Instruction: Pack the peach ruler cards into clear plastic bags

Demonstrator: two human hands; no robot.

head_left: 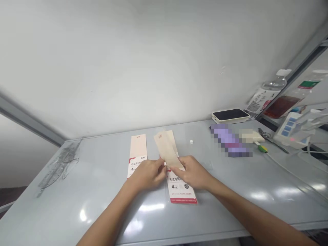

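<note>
On the grey desk [89, 191], both my hands meet over a pale pink card pack with red and white printing [181, 193]. My right hand [193, 172] pinches a tilted beige card insert [166, 150] that rises out of that pack. My left hand [148, 174] is closed, its fingertips pinched at the same spot on the insert's lower edge. A second matching pack [137, 150] lies flat just left of my left hand, partly covered by it.
At the back right lie a phone on a white case [230, 115], a water bottle [266, 92], a blurred purple item [230, 141], scissors [269, 136], a white power strip [289, 131] and cables. A small white cap [191, 141] sits behind the packs. A white wall stands behind the desk.
</note>
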